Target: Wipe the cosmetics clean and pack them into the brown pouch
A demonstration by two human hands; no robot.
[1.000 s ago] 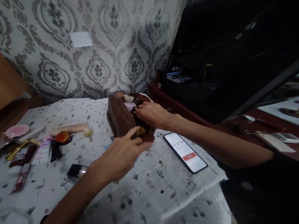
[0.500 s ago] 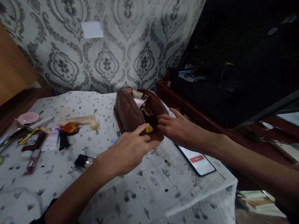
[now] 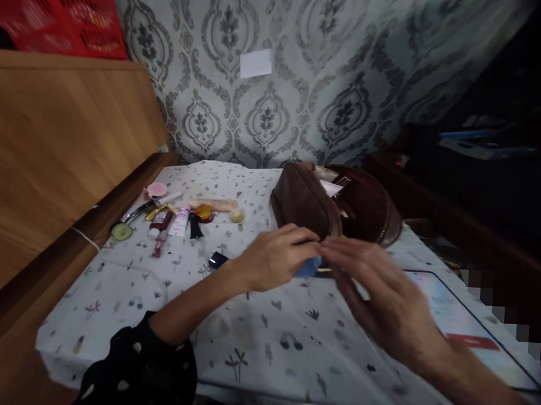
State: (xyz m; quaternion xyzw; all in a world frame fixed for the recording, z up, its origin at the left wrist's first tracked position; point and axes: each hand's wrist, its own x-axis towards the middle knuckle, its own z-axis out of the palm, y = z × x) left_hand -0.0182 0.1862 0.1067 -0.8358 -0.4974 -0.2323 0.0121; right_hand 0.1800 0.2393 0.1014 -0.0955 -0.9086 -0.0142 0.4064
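Observation:
A brown cosmetic bag (image 3: 298,201) stands unzipped at the back of the cloth, with a pink item (image 3: 331,188) and other things showing inside. My left hand (image 3: 276,257) is at the bag's near end, its fingers curled closed; whatever they hold is hidden. My right hand (image 3: 379,287) comes in from the right, slightly blurred, with its fingers stretched out and thumb apart. Its fingertips meet or overlap my left fingertips in front of the bag. A blue item (image 3: 309,267) shows just below the fingers; its kind is unclear.
Several cosmetics lie on the patterned cloth (image 3: 245,340) at the left, among them a white-and-pink tube (image 3: 179,221) and a pink round item (image 3: 157,189). A black-capped bottle (image 3: 217,260) is by my left wrist. At right lies a phone (image 3: 467,327); a wooden panel (image 3: 69,137) borders the left.
The view has swung left and closer to the bag. My right hand has come out of the bag's opening to meet my left hand in front of it.

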